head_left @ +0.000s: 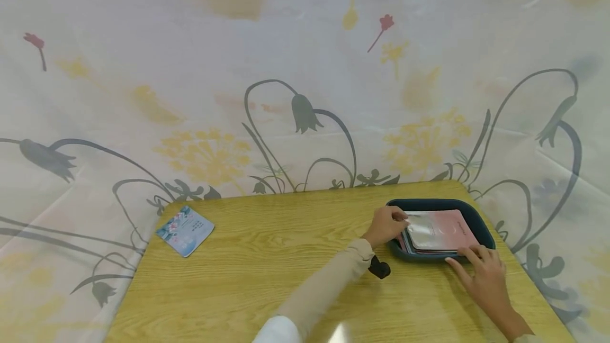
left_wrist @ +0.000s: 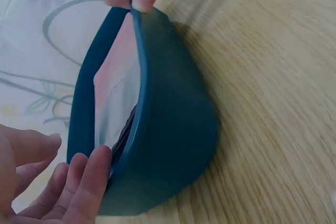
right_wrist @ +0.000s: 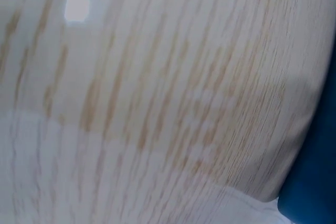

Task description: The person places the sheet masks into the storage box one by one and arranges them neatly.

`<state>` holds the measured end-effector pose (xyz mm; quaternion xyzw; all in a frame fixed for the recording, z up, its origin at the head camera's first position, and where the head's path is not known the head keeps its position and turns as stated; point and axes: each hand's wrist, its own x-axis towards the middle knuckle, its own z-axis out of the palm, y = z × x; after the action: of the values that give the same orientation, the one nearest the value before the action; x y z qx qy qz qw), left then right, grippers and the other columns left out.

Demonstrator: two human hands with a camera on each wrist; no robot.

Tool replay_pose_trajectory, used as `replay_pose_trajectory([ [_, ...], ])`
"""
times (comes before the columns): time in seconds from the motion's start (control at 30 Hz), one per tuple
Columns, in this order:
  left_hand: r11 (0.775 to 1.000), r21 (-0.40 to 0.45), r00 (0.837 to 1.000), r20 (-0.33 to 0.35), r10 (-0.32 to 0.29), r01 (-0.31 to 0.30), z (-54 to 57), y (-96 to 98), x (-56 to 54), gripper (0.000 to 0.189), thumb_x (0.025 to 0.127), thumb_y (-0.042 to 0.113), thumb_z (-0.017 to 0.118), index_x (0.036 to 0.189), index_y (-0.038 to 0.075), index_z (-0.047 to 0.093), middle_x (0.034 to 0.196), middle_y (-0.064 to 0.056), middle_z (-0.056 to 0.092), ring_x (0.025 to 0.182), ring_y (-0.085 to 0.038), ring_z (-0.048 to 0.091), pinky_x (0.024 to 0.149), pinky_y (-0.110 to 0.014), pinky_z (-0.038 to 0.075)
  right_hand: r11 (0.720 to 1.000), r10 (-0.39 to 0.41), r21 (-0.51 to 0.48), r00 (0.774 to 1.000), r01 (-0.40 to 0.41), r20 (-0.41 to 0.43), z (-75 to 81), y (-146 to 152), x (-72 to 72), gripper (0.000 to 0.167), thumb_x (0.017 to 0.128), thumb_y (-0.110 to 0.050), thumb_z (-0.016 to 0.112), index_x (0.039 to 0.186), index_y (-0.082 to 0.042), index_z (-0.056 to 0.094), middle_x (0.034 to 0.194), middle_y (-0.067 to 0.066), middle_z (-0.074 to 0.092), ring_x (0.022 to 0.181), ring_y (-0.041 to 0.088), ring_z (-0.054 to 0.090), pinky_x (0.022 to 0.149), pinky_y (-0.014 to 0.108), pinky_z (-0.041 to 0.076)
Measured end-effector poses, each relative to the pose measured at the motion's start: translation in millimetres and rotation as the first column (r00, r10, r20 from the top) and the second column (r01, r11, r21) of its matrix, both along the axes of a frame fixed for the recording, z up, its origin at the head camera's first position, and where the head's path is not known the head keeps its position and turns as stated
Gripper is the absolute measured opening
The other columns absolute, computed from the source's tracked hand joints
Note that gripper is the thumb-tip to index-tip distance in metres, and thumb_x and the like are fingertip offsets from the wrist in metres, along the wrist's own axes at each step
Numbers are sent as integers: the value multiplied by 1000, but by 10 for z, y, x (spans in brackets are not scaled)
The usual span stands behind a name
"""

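Note:
A dark teal basket (head_left: 419, 259) with rounded ends stands at the right of the table. Stacked flat in it are several foil packets, a pink-and-silver one (head_left: 440, 231) on top. My left hand (head_left: 387, 225) is at the basket's left end, fingertips at the silver end of the top packet. In the left wrist view its thumb and fingers are apart, the fingers reaching over the rim. My right hand (head_left: 483, 274) holds the front right of the rim, thumb outside and fingers curled inside. The right wrist view catches only the basket's outer wall (right_wrist: 312, 182).
A blue-and-white floral packet (head_left: 187, 231) lies by itself at the table's far left. The wood-grain table (head_left: 267, 247) ends at a flower-printed cloth (head_left: 305, 68) behind and at both sides. A small black device (head_left: 379, 268) shows beneath my left wrist.

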<state>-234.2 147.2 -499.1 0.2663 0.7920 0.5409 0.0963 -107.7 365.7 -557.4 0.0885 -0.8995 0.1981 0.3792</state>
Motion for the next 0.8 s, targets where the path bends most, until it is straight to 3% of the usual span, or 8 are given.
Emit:
replay_pose_trajectory([
  [0.13,997,74,992,128,-10,1,25,-179,-47,17,91,3,61,105,-5,67,79,-1,58,59,-34,63,53,-33,55,1000,0,2,1000,0,-16,16,-11,-17,63,85,-67,47,82,-6,64,85,11,53,78,39,44,58,55,30],
  [0.23,997,77,988,152,16,-28,50,-315,-78,17,91,4,62,105,-3,67,80,2,57,54,-29,60,55,-39,56,1000,-5,6,1000,5,-27,29,-10,-22,67,86,-68,42,82,-5,64,84,12,53,76,39,44,57,55,31],
  [0.33,995,84,984,172,37,-52,58,-462,-111,17,90,6,62,104,-1,69,82,-1,59,53,-18,58,57,-42,56,1000,0,3,1000,0,-23,35,3,-16,62,85,-65,50,83,-4,65,84,12,53,76,39,44,58,54,30],
  [0.4,993,99,979,200,45,-66,61,-571,-125,15,90,6,62,103,1,69,83,-3,59,60,-19,61,60,-46,56,1000,6,2,1000,-6,-18,32,14,-12,59,84,-63,54,84,-5,65,85,12,53,77,40,44,58,55,30],
  [0.5,990,116,973,225,48,-75,44,-743,-150,14,91,6,62,103,5,70,84,-4,58,75,-29,63,61,-46,56,1000,10,-1,1000,-10,-16,19,25,-8,56,83,-61,58,84,-5,65,85,12,53,77,41,44,58,57,31],
  [0.6,989,128,970,237,48,-81,38,-941,-165,15,91,7,62,105,6,69,87,-6,58,82,-37,62,63,-48,56,1000,9,-12,1000,-9,-20,6,11,-12,63,83,-67,50,83,-6,65,85,11,53,77,41,44,58,59,31],
  [0.67,987,139,971,234,45,-79,34,-1089,-177,17,92,8,62,107,5,68,89,-8,59,79,-32,63,64,-48,56,1000,9,-17,1000,-10,-18,-3,1,-14,65,83,-69,46,83,-6,65,85,11,53,77,40,44,59,60,31],
  [0.8,980,173,966,254,47,-93,53,-1404,-193,21,93,10,60,112,4,66,98,-15,59,74,-20,62,68,-54,54,1000,14,-25,1000,-15,-18,-17,-10,-6,61,82,-66,51,82,-6,65,85,12,54,77,41,44,59,62,31],
])
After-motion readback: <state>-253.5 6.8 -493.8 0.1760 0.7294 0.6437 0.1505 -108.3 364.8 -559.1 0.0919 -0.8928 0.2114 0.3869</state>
